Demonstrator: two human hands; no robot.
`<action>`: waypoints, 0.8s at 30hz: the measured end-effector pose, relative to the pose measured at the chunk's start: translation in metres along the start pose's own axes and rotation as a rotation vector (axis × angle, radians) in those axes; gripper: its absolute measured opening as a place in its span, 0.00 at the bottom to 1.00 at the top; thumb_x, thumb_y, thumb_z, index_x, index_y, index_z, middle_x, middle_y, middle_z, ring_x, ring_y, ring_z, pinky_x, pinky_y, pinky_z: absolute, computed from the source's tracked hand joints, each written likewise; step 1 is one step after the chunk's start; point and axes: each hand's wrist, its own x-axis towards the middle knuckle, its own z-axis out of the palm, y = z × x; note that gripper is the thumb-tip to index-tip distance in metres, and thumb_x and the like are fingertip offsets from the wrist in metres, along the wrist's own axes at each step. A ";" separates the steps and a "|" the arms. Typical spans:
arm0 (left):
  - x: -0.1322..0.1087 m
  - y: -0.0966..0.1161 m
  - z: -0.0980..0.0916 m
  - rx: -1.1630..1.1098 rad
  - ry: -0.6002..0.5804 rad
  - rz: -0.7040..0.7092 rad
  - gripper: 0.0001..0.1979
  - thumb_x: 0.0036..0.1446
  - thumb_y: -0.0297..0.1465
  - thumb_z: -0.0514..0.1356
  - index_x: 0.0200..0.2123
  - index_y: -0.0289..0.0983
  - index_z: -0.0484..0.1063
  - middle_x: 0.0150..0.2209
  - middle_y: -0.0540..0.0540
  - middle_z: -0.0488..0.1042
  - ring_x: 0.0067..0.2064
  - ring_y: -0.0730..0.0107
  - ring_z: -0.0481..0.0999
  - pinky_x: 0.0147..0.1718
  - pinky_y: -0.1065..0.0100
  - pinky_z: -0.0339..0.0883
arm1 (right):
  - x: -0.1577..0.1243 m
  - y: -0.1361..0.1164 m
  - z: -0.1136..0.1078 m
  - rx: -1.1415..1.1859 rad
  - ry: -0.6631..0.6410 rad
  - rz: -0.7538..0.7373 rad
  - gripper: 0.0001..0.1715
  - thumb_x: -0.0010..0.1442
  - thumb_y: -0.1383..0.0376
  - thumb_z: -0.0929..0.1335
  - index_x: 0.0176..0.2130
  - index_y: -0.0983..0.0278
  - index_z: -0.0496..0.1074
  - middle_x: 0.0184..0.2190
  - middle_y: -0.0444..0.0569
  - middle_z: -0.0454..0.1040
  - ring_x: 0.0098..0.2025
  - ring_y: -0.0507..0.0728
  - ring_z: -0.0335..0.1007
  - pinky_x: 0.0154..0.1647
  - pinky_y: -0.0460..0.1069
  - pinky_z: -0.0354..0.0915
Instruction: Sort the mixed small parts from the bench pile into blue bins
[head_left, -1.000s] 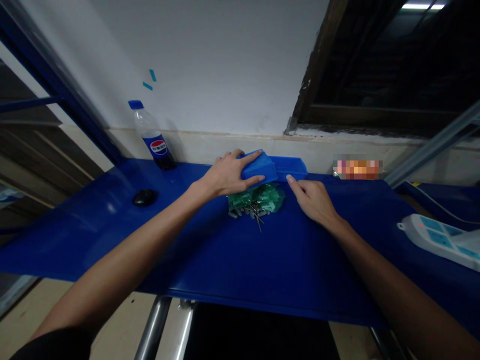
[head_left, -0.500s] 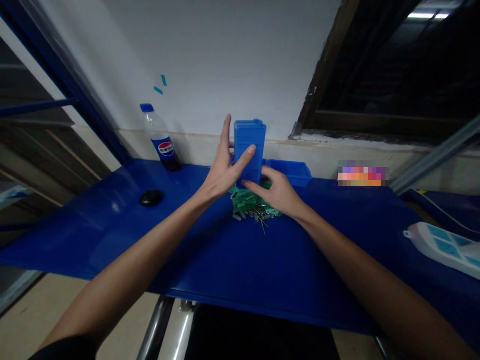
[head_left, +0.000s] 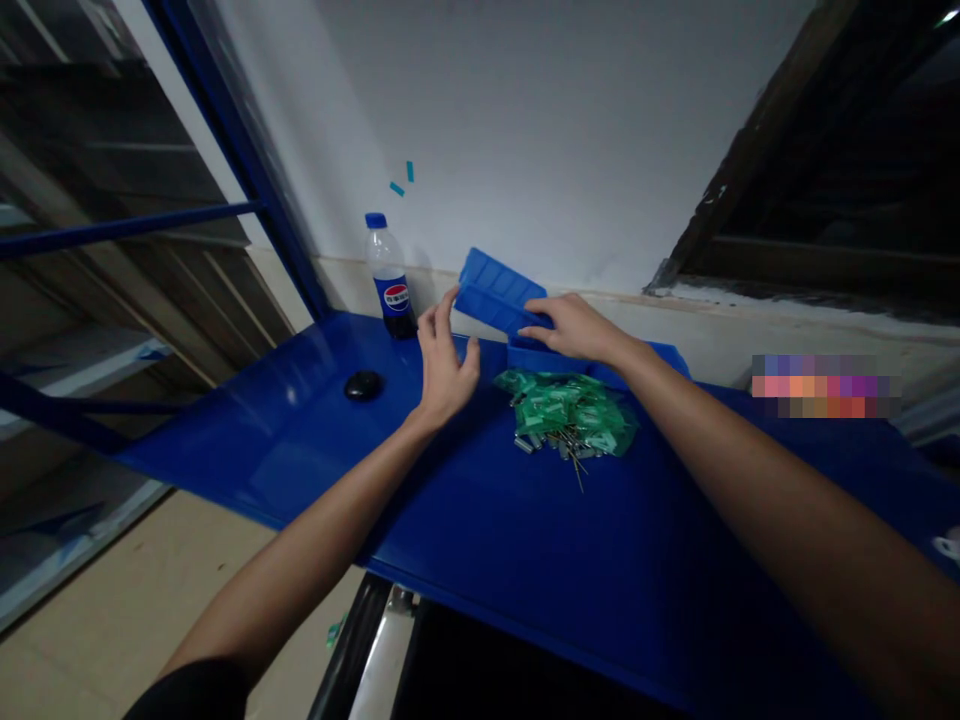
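My right hand (head_left: 576, 326) is closed on the right end of a blue plastic bin (head_left: 496, 288). The bin is tilted above the back of the table, its ribbed side showing. My left hand (head_left: 448, 362) has its fingers apart just below the bin's left end; whether a fingertip touches it I cannot tell. Under my right hand, a green plastic bag (head_left: 574, 405) lies on the table with small metal cylinders and thin pins (head_left: 574, 445) spilling from its front. Another blue bin (head_left: 664, 355) sits behind the bag, partly covered by my right arm.
A cola bottle (head_left: 393, 290) stands at the back left against the wall. A black computer mouse (head_left: 364, 385) lies in front of it on the blue table (head_left: 450, 520). At the back right is a blurred-out colourful item (head_left: 821, 385). A blue metal post (head_left: 259, 190) rises at the left.
The blue bin has gone from upright to tilted, and my left hand has come off its side and lowered. My view has swung right, showing more of the bag.
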 end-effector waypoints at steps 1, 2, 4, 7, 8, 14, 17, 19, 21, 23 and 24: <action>0.000 -0.003 -0.001 0.021 0.014 0.000 0.38 0.70 0.37 0.49 0.76 0.45 0.33 0.73 0.36 0.50 0.72 0.47 0.53 0.66 0.42 0.58 | 0.012 -0.002 0.006 -0.035 -0.044 -0.028 0.07 0.64 0.60 0.72 0.41 0.61 0.78 0.36 0.50 0.81 0.40 0.62 0.75 0.43 0.53 0.62; 0.000 -0.007 -0.002 0.037 0.038 0.000 0.39 0.69 0.36 0.50 0.76 0.43 0.34 0.74 0.36 0.49 0.73 0.46 0.50 0.68 0.40 0.55 | 0.022 -0.003 0.013 -0.062 -0.071 -0.038 0.06 0.64 0.61 0.72 0.41 0.61 0.78 0.36 0.51 0.81 0.41 0.62 0.76 0.43 0.52 0.62; 0.002 -0.014 -0.004 0.069 0.096 0.002 0.40 0.67 0.34 0.52 0.76 0.43 0.35 0.75 0.37 0.46 0.75 0.44 0.45 0.69 0.37 0.50 | 0.039 -0.007 0.028 -0.098 -0.108 -0.055 0.08 0.65 0.62 0.71 0.43 0.61 0.79 0.39 0.52 0.82 0.44 0.63 0.77 0.44 0.52 0.62; 0.006 -0.024 -0.004 0.123 0.097 0.033 0.38 0.65 0.31 0.52 0.76 0.41 0.42 0.75 0.38 0.46 0.76 0.45 0.42 0.69 0.36 0.47 | 0.051 -0.011 0.047 -0.176 -0.151 -0.031 0.13 0.64 0.62 0.72 0.49 0.60 0.79 0.42 0.54 0.82 0.46 0.64 0.78 0.44 0.53 0.64; 0.006 -0.027 -0.003 0.137 0.057 0.054 0.36 0.65 0.30 0.51 0.75 0.40 0.47 0.75 0.38 0.48 0.75 0.44 0.43 0.69 0.36 0.48 | 0.053 -0.013 0.053 -0.201 -0.171 -0.026 0.14 0.64 0.63 0.73 0.50 0.60 0.79 0.43 0.55 0.83 0.47 0.65 0.78 0.45 0.54 0.64; 0.002 -0.034 0.017 0.154 -0.220 0.139 0.25 0.68 0.30 0.49 0.65 0.34 0.67 0.68 0.34 0.64 0.72 0.47 0.56 0.67 0.41 0.58 | 0.038 -0.012 0.066 0.007 -0.113 -0.022 0.17 0.64 0.63 0.71 0.52 0.61 0.80 0.51 0.55 0.81 0.54 0.66 0.77 0.56 0.58 0.66; 0.001 -0.038 0.025 0.134 -0.264 0.157 0.27 0.70 0.36 0.49 0.68 0.33 0.63 0.68 0.33 0.64 0.73 0.47 0.56 0.69 0.44 0.55 | 0.017 -0.005 0.055 0.100 0.026 0.003 0.22 0.62 0.63 0.71 0.55 0.61 0.79 0.56 0.54 0.79 0.59 0.66 0.74 0.62 0.60 0.64; 0.001 -0.040 0.028 0.120 -0.279 0.157 0.28 0.71 0.40 0.49 0.69 0.34 0.61 0.69 0.33 0.62 0.74 0.46 0.53 0.69 0.44 0.54 | -0.003 0.002 0.045 0.074 0.096 0.100 0.21 0.61 0.62 0.70 0.53 0.62 0.80 0.55 0.56 0.80 0.59 0.67 0.74 0.62 0.61 0.64; 0.003 -0.041 0.029 0.115 -0.291 0.154 0.28 0.71 0.42 0.49 0.68 0.33 0.61 0.69 0.32 0.61 0.75 0.45 0.51 0.70 0.43 0.53 | -0.025 0.011 0.035 0.009 0.165 0.276 0.21 0.63 0.59 0.68 0.51 0.65 0.81 0.52 0.59 0.81 0.56 0.69 0.75 0.60 0.62 0.65; 0.006 -0.040 0.028 0.122 -0.300 0.160 0.29 0.71 0.42 0.49 0.67 0.32 0.62 0.70 0.31 0.61 0.75 0.45 0.50 0.70 0.43 0.52 | -0.047 0.020 0.029 -0.067 0.197 0.450 0.25 0.65 0.54 0.67 0.53 0.66 0.81 0.49 0.63 0.82 0.55 0.72 0.76 0.57 0.63 0.67; 0.007 -0.039 0.028 0.133 -0.303 0.169 0.29 0.71 0.43 0.49 0.67 0.32 0.62 0.69 0.31 0.62 0.75 0.46 0.51 0.70 0.42 0.51 | -0.058 0.025 0.027 -0.108 0.191 0.505 0.28 0.65 0.52 0.67 0.54 0.67 0.80 0.49 0.65 0.81 0.54 0.73 0.76 0.55 0.64 0.67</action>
